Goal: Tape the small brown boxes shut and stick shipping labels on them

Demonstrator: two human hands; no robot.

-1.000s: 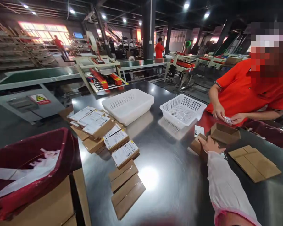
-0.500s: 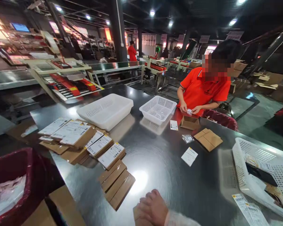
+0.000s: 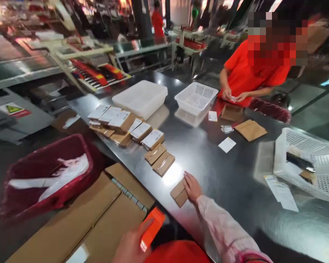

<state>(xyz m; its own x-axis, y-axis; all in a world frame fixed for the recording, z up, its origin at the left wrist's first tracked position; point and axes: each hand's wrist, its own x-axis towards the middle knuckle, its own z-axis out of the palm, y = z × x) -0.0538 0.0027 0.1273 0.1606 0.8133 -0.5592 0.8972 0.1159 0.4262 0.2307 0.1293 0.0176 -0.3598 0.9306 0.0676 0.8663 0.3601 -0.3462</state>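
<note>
My right hand (image 3: 192,187), in a pale sleeve, rests on the right edge of a small brown cardboard box (image 3: 179,193) near the table's front edge, its fingers closed over that edge. Low in the view, my left hand (image 3: 131,243) is closed around an orange block-shaped thing (image 3: 152,227); motion blur hides what kind it is. Beyond the box lie two small cardboard boxes (image 3: 163,163) with shiny clear strips across their tops. Behind these are stacked several cardboard boxes (image 3: 152,139) with white labels.
White plastic baskets (image 3: 142,98) stand at the back and another basket (image 3: 318,160) at the right. A co-worker in red (image 3: 259,80) handles something small. To my left are a large open carton (image 3: 98,219) and a dark red bin (image 3: 79,146). Labels (image 3: 282,193) lie at right.
The view has tilted down and turned left. My left hand has come into view holding the orange thing. My right hand stays on the small box, which now shows more fully.
</note>
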